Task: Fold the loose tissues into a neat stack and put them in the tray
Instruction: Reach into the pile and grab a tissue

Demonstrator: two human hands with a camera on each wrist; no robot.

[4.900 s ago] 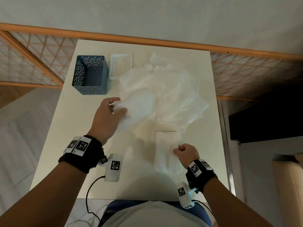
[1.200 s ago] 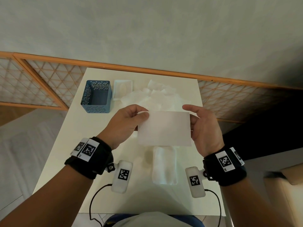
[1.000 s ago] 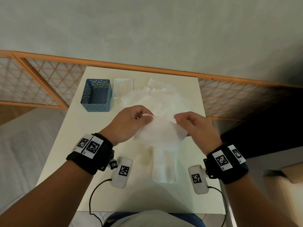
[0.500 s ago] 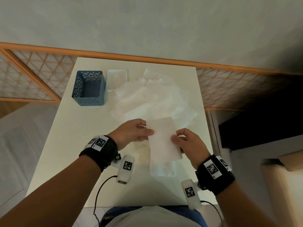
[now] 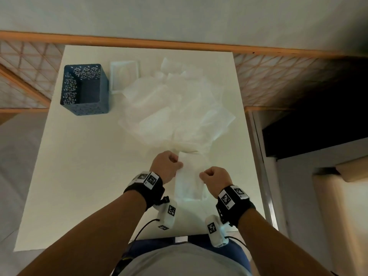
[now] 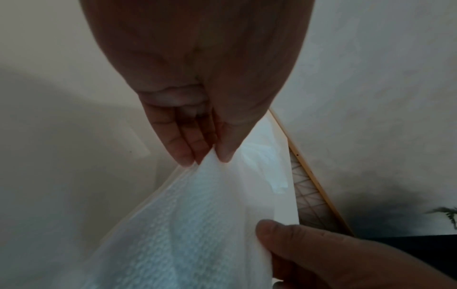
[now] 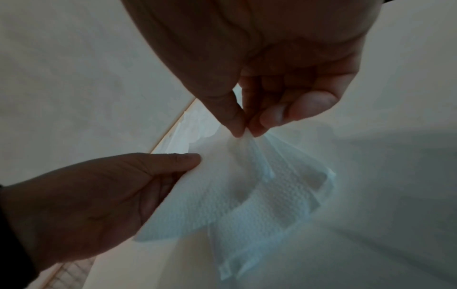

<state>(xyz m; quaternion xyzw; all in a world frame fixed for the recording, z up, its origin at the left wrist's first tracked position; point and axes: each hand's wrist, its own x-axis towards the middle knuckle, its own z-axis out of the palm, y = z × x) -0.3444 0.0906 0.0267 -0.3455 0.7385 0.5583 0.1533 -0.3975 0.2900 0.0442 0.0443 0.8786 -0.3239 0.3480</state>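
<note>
Two bare hands meet over a pale cream table (image 5: 83, 176), each pinching one long edge of a folded white tissue (image 5: 191, 172) held just above the near part of the tabletop. The left hand (image 5: 166, 166) grips the tissue's left edge between thumb and bunched fingertips (image 6: 188, 156); the right hand (image 5: 216, 177) nips the right edge between thumb and forefinger, its other fingers curled in. From the right wrist view the tissue's embossed layers fan out below the pinch, and beneath it lies a neat stack of folded white tissues (image 5: 189, 194), its near end showing past the hands.

Beyond the hands, toward the far side of the table, a loose heap of unfolded white tissues (image 5: 179, 108) spreads across the middle and right of the surface, reaching almost to the right edge. A dark blue perforated metal tray (image 5: 85, 92), box-shaped and open-topped, stands at the far left corner. Just beside it, on its right, lies a shallow white rectangular lid (image 5: 124, 75), partly overlapped by the heap.

Black wrist straps with printed square markers (image 5: 148, 179) circle both forearms, small white camera units hanging below them. An orange wooden rail (image 5: 179, 43) and lattice screen run behind the table.
</note>
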